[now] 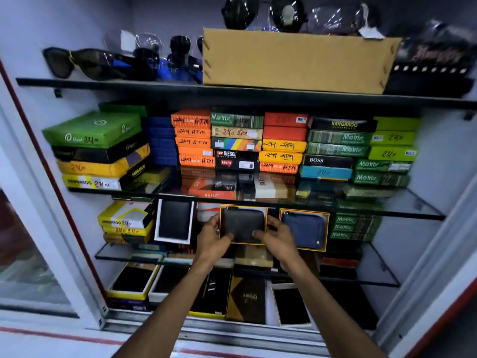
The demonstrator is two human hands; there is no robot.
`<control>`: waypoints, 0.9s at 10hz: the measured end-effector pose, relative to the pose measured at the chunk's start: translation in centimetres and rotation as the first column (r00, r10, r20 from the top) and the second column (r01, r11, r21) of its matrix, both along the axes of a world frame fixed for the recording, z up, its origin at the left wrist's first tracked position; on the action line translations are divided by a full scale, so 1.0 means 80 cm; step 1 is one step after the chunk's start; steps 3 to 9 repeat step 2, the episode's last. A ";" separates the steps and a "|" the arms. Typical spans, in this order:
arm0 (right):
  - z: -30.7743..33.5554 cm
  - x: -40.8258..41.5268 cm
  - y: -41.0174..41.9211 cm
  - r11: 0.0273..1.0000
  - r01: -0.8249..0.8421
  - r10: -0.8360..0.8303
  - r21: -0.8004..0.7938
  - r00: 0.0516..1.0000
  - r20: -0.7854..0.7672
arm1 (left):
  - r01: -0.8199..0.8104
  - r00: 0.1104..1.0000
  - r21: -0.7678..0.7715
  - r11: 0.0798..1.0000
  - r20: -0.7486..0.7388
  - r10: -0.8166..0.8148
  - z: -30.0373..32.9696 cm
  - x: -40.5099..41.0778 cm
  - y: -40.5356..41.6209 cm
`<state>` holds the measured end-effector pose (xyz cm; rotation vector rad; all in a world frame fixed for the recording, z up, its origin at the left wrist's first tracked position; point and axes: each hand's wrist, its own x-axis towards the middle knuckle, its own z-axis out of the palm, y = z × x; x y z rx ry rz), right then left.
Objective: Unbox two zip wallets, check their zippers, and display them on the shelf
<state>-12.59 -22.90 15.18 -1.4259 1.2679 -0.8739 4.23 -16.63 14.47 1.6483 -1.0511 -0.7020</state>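
Note:
A black zip wallet point(244, 223) stands upright inside an open yellow-edged box point(221, 220) on the lower glass shelf point(113, 254). My left hand point(214, 235) grips the box's left side and bottom corner. My right hand point(277, 237) holds its right side, with a thumb on the wallet's lower front. Right beside it a blue zip wallet point(304, 229) stands in its own yellow-edged box point(327, 231), free of both hands. Both wallets look zipped closed.
A black wallet in a white box point(174, 220) leans to the left. Stacks of coloured wallet boxes point(232, 143) fill the middle shelf. A cardboard box point(296, 60) and sunglasses point(85, 63) sit on top. More boxed wallets point(134, 282) lie below.

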 end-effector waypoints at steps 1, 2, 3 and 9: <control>0.008 -0.001 0.013 0.998 -0.034 0.033 -0.054 0.999 -0.016 | 0.061 0.996 0.024 0.998 0.061 -0.062 -0.016 0.013 -0.002; 0.023 -0.013 0.051 0.933 0.054 -0.090 -0.356 0.992 -0.086 | -0.007 0.962 -0.193 0.981 0.267 0.059 0.001 -0.001 0.033; 0.023 -0.013 0.051 0.933 0.054 -0.090 -0.356 0.992 -0.086 | -0.007 0.962 -0.193 0.981 0.267 0.059 0.001 -0.001 0.033; 0.023 -0.013 0.051 0.933 0.054 -0.090 -0.356 0.992 -0.086 | -0.007 0.962 -0.193 0.981 0.267 0.059 0.001 -0.001 0.033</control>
